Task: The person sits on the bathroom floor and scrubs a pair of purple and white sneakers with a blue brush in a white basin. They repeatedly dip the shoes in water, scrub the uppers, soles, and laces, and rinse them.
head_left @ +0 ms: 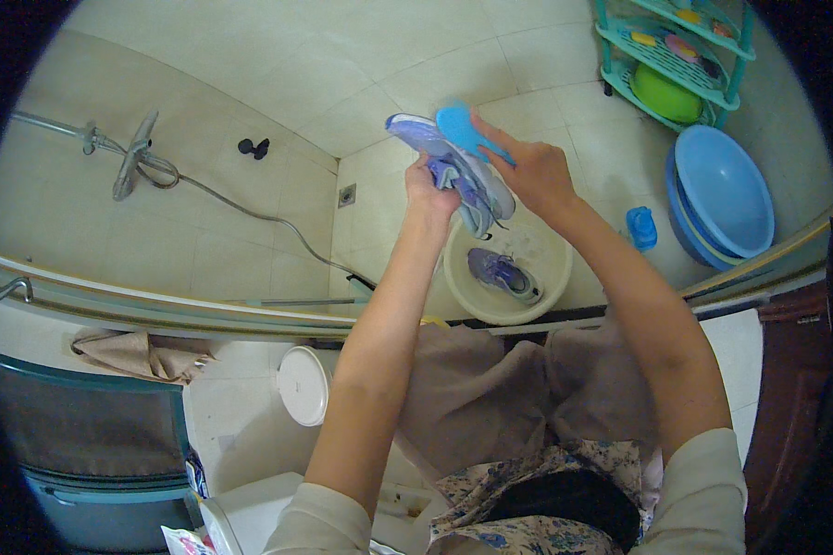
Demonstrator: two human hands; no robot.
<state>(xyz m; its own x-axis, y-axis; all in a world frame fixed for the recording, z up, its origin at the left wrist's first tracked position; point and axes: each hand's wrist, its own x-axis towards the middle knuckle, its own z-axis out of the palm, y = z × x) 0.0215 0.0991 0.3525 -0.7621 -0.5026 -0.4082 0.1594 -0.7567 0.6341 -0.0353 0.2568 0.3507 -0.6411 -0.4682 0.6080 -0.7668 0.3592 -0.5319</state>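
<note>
My left hand (pixel 430 190) is closed around a purple and grey sneaker (pixel 472 185), held up over the far side of a basin with its pale sole side toward my right hand. In my right hand (pixel 535 176) is a blue scrubbing brush (pixel 461 129), which lies against the sole; its bristles are hidden. Below them, the cream basin (pixel 461 289) stands on the floor with some water in it. A second purple sneaker (pixel 504 275) lies inside that basin.
Blue basins (pixel 727 190) lean stacked at the right, with a small blue container (pixel 641 228) beside them. A green shelf rack (pixel 671 74) stands at the far right. A shower hose (pixel 241 202) hangs at the left. A raised ledge (pixel 250 326) crosses before my knees.
</note>
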